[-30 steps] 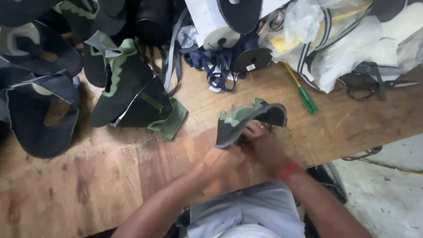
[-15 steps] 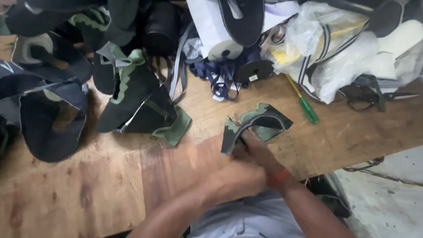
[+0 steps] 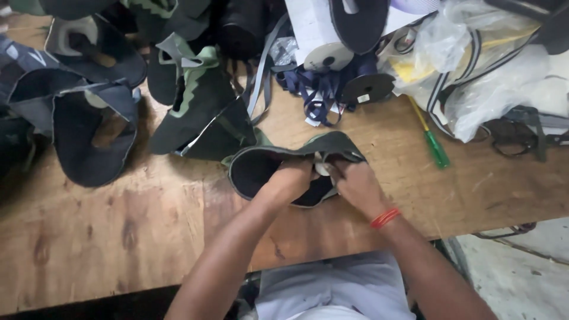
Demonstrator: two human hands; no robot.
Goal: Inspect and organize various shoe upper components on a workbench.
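A green shoe upper with a dark lining (image 3: pixel 261 169) lies open on the wooden table (image 3: pixel 118 237), just in front of me. My left hand (image 3: pixel 291 181) grips its near rim from inside. My right hand (image 3: pixel 355 185), with a red band at the wrist, pinches the same rim beside it. The two hands touch at a pale patch on the rim. The upper's opening faces up and to the left.
More green and dark uppers (image 3: pixel 198 109) and navy ones (image 3: pixel 89 130) are piled at the left and back. A green-handled screwdriver (image 3: pixel 435 145), spools of dark tape (image 3: pixel 367 89), a white roll (image 3: pixel 314 29) and plastic bags (image 3: pixel 486 71) crowd the back right. The table edge (image 3: pixel 504 222) drops off at right.
The upper has shifted left and been spread open flat; earlier it stood folded and narrow. Both hands moved left with it and now grip its rim.
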